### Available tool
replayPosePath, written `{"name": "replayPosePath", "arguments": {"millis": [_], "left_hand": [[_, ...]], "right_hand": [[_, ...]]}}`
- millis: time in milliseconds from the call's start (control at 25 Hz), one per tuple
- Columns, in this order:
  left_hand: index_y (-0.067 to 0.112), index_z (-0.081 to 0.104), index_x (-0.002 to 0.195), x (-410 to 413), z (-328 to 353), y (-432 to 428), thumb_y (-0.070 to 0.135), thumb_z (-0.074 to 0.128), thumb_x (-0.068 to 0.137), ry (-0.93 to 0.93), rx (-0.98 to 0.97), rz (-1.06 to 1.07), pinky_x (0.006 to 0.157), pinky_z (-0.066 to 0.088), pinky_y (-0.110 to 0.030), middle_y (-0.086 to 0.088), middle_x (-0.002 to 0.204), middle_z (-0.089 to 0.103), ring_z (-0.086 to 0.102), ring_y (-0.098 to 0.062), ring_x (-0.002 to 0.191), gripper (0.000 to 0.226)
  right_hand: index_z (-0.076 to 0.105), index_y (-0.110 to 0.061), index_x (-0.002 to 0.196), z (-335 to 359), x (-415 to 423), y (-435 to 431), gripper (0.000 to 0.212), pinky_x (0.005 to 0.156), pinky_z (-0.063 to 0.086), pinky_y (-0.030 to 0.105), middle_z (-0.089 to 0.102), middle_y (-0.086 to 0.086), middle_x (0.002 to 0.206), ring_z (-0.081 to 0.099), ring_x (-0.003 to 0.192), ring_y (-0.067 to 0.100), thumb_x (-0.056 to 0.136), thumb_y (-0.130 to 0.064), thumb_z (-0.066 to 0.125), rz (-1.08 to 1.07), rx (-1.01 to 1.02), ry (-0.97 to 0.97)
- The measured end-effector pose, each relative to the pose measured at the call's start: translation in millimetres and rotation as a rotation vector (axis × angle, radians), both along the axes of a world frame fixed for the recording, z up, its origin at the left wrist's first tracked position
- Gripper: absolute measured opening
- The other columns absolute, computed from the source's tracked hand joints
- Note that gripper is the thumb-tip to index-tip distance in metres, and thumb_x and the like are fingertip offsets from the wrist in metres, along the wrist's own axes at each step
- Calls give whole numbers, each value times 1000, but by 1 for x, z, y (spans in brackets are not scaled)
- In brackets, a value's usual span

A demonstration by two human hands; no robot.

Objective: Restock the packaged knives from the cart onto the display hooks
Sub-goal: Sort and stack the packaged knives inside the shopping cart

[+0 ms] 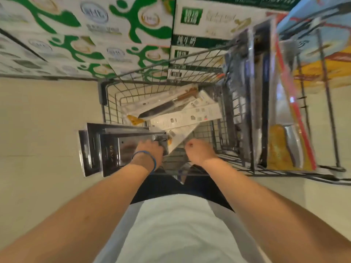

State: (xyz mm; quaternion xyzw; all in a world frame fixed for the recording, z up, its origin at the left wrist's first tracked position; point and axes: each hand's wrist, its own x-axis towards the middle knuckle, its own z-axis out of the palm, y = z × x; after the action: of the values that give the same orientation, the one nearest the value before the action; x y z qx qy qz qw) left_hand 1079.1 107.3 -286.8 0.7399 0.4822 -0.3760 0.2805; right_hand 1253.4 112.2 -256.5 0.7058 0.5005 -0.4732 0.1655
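Leaning over the cart, a person grips a stack of dark knife packs with the left hand, fingers curled over one end. The stack's long axis runs out leftward past the basket rim. The right hand hangs nearest the white knife packs in the basket — its fingers are hidden, grip unclear. The hanging knives lie to the right.

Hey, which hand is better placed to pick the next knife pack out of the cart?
Probably the right hand: it hangs over the cart near the white knife packs, with no pack visible in it. The left hand grips a stack of dark packs.
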Motion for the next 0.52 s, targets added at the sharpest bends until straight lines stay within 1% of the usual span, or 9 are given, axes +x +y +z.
{"name": "replayPosePath", "arguments": {"millis": [40,80,160,240,320,360,440,480,520], "left_hand": [[23,57,127,-2,-12,-2,28,47,96,21,-2,-75,95,40,-46,-5,132,55,48,-30,123,33],[23,57,129,-3,-23,-2,25,49,95,41,2,-133,96,39,-47,-5,133,54,45,-30,125,34],[22,55,131,-1,-41,7,25,46,97,45,48,-166,97,36,-46,-6,135,53,43,-30,126,36],[20,51,135,1,-56,18,26,44,98,50,114,-174,102,31,-50,-7,137,50,40,-32,129,39],[16,44,143,-1,-74,34,28,43,97,72,154,-180,110,24,-57,-12,145,43,34,-37,134,47],[15,39,147,-3,-80,41,30,42,97,103,147,-148,112,19,-61,-14,150,38,30,-39,139,51],[13,30,152,-9,-88,47,36,42,99,194,106,-92,113,14,-65,-19,158,26,21,-44,144,59],[11,27,153,-10,-91,47,38,42,100,233,88,-80,113,14,-66,-21,158,25,21,-46,144,61],[10,27,153,-12,-94,47,38,42,101,257,67,-73,112,16,-67,-22,157,27,24,-47,143,61]], "right_hand": [[61,-18,84,-24,-2,4,33,61,38,29,62,-1,86,60,85,23,107,-34,43,-87,-46,12],[65,-14,92,-47,-4,9,33,68,44,31,67,5,95,63,91,27,106,-34,43,-157,-94,12],[69,-7,113,-101,-9,15,36,80,50,36,69,13,109,64,99,31,105,-33,45,-239,-164,-18],[65,-5,126,-146,-17,23,38,88,53,41,68,15,120,65,106,33,102,-31,50,-310,-197,5],[63,-7,129,-192,-23,30,40,95,56,47,68,14,123,67,109,33,99,-33,61,-487,-239,85],[66,-10,123,-209,-26,33,38,91,59,46,70,12,116,69,103,30,97,-36,67,-604,-247,118],[68,-15,103,-234,-32,39,28,67,59,34,68,6,91,67,77,21,92,-40,74,-874,-232,170],[65,-16,99,-241,-36,39,29,59,55,30,64,5,86,63,70,19,90,-41,77,-965,-212,167],[64,-14,105,-246,-39,40,38,61,57,31,64,6,91,64,73,20,85,-42,81,-1011,-182,147]]}}
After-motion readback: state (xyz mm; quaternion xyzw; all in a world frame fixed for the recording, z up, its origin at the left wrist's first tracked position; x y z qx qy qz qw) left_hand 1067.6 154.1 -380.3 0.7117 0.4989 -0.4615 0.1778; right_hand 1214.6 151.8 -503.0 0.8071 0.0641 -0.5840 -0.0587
